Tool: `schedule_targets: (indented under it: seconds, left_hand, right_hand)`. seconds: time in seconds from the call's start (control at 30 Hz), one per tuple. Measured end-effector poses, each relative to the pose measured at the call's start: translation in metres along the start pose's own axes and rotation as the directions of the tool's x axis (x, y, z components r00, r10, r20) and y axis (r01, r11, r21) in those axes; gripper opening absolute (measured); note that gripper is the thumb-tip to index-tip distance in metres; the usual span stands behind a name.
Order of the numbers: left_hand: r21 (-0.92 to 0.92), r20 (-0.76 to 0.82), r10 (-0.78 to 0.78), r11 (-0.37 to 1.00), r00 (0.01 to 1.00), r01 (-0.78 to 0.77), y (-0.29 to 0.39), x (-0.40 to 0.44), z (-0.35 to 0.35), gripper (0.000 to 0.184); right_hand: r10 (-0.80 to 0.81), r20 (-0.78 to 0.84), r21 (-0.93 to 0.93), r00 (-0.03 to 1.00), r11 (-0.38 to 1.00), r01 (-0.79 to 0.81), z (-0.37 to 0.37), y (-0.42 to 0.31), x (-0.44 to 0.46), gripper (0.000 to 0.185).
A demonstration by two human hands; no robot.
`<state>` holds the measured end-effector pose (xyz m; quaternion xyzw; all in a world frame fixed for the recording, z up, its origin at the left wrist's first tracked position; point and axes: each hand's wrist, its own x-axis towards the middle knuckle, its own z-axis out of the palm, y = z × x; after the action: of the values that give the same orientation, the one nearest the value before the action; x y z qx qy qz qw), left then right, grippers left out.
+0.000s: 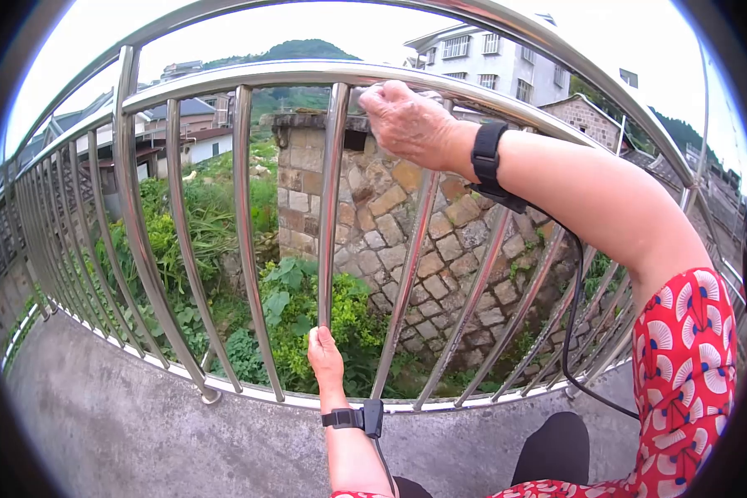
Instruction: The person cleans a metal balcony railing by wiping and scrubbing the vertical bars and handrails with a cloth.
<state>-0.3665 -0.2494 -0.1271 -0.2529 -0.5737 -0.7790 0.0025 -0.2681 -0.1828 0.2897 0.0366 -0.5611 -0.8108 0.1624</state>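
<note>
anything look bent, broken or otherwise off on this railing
Nothing looks clearly broken. The metal railing bows, though that is probably lens distortion. The balusters to the right of the left hand look speckled, perhaps wet or dirty; I cannot tell which.

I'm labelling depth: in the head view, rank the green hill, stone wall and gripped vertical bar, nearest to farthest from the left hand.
1. Vertical bar: in the left hand's grip.
2. Stone wall: behind the bar, mostly right.
3. Green hill: far behind, upper left.
</note>
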Motion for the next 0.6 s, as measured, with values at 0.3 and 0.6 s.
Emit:
schedule_targets:
  seconds: [0.3, 0.6]
  left_hand:
    - [-0.030, 0.000, -0.005, 1.000, 1.000, 0.005, -0.001, 0.000, 0.001, 0.053]
    - [-0.004, 0.006, 0.015, 1.000, 1.000, -0.015, -0.005, 0.002, 0.001, 0.050]
  right_hand:
    - [0.103, 0.153, 0.142, 0.983, 0.982, -0.125, -0.017, 0.000, 0.003, 0.017]
    - [0.236, 0.007, 0.334, 0.972, 0.915, -0.225, -0.013, 0.015, -0.042, 0.017]
